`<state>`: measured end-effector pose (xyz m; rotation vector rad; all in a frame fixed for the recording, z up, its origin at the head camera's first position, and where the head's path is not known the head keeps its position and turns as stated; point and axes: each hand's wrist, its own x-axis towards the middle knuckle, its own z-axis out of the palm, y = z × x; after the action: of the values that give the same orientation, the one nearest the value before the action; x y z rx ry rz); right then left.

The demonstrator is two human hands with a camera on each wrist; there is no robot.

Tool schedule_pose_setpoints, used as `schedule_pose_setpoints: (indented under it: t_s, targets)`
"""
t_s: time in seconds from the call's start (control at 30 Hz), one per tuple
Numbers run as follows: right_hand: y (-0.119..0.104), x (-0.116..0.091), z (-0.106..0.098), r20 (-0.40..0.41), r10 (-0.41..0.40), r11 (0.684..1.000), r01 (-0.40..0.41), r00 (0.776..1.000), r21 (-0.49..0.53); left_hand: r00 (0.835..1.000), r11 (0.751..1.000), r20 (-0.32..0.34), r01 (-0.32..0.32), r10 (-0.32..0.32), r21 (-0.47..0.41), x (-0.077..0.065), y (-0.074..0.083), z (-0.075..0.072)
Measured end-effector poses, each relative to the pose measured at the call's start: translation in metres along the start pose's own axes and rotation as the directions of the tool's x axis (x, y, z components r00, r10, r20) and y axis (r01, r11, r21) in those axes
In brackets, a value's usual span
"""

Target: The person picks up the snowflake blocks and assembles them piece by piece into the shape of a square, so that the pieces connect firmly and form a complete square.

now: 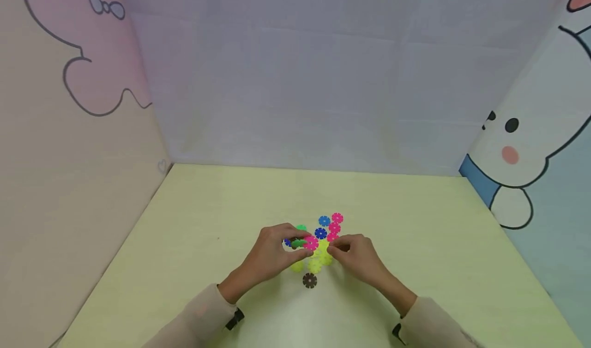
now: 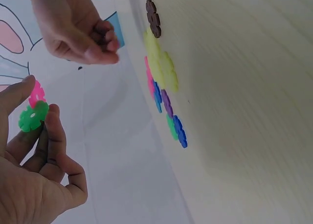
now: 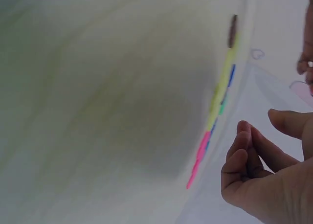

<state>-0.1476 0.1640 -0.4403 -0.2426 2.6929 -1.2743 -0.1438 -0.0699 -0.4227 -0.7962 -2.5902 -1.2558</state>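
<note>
My left hand [image 1: 271, 251] is raised above the table and pinches a pink snowflake disc [image 1: 312, 243] joined to a green snowflake disc [image 2: 33, 117] between thumb and fingers. The two notched discs sit at an angle to each other. Just to the right, my right hand [image 1: 361, 259] hovers with loosely curled fingers. In the right wrist view its thumb stands apart from the fingers [image 3: 237, 160], with nothing between them. Beneath both hands lie loose discs: yellow [image 1: 315, 266], brown [image 1: 310, 280], dark blue [image 1: 320, 233] and others, partly covered by the hands in the head view.
Beyond the hands, a lighter blue disc [image 1: 324, 221] and several pink discs [image 1: 337, 218] lie on the pale table [image 1: 221, 204]. A purple disc [image 2: 167, 103] shows in the left wrist view. A plain back wall [image 1: 286, 81] and cartoon-printed side panels surround the table.
</note>
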Motion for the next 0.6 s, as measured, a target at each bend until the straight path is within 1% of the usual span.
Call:
schedule_pose_setpoints:
  t_s: [0.03,0.07,0.13,0.2,0.33,0.4,0.47,0.53,0.6]
  targets:
    - [0.004,0.002,0.003,-0.002,-0.029,0.995,0.028,1.000,-0.098,1.000,1.000,-0.002,0.004,-0.004,0.006,0.000,0.000,-0.001]
    - [0.008,0.003,0.005,0.001,-0.055,0.982,0.055,0.998,-0.179,1.000,1.000,-0.004,0.003,-0.003,0.010,0.000,0.000,-0.002]
    - [0.012,0.006,0.010,0.014,-0.098,0.954,0.098,0.995,-0.284,1.000,1.000,-0.003,0.010,-0.010,0.012,0.000,0.001,-0.003]
    - [0.013,0.008,0.013,0.018,-0.133,0.931,0.131,0.991,-0.340,1.000,1.000,-0.004,0.010,-0.010,0.008,0.000,0.002,-0.004]
    - [0.009,0.009,0.017,-0.017,-0.162,0.904,0.142,0.987,-0.403,1.000,1.000,-0.003,0.026,-0.026,0.013,0.001,0.004,-0.005]
    - [0.006,0.011,0.017,-0.014,-0.145,0.907,0.127,0.989,-0.401,0.999,0.999,-0.002,0.033,-0.033,0.015,0.002,0.004,-0.006]
    - [0.005,0.013,0.015,0.000,-0.103,0.923,0.096,0.995,-0.372,0.999,0.999,0.002,0.040,-0.040,0.017,0.002,0.004,-0.007]
    - [0.007,0.016,0.011,0.032,-0.052,0.946,0.060,0.998,-0.318,0.999,0.999,0.005,0.035,-0.035,0.017,0.003,0.005,-0.007]
    - [0.010,0.018,0.005,0.091,-0.003,0.973,0.024,0.996,-0.230,1.000,1.000,0.003,0.020,-0.020,0.018,0.003,0.004,-0.008]
